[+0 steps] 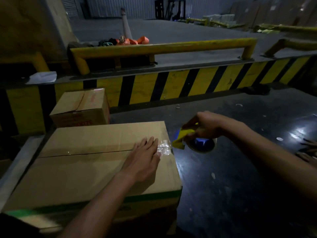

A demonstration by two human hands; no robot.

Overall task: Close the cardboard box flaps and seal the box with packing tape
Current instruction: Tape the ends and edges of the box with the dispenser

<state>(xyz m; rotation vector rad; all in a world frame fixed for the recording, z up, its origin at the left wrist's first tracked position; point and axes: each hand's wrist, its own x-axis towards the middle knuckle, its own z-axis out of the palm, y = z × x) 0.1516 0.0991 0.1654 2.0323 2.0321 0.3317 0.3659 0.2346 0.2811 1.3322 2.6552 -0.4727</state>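
A large cardboard box [82, 172] stands in front of me with its top flaps folded down, their seam running left to right. My left hand [144, 158] lies flat on the flaps at the seam's right end, fingers straight. A short strip of clear tape [164, 147] shines on the seam just beyond the fingertips, at the box's right edge. My right hand [204, 125] grips a yellow tape dispenser [181, 137] just off that edge, with the tape roll [202, 144] under it.
A smaller closed carton [80, 107] stands behind the big box. A black-and-yellow striped kerb [197, 83] with a yellow rail [163, 47] runs across the back. Dark shiny floor [240, 169] spreads to the right. Another person's fingers [308, 150] show at the right edge.
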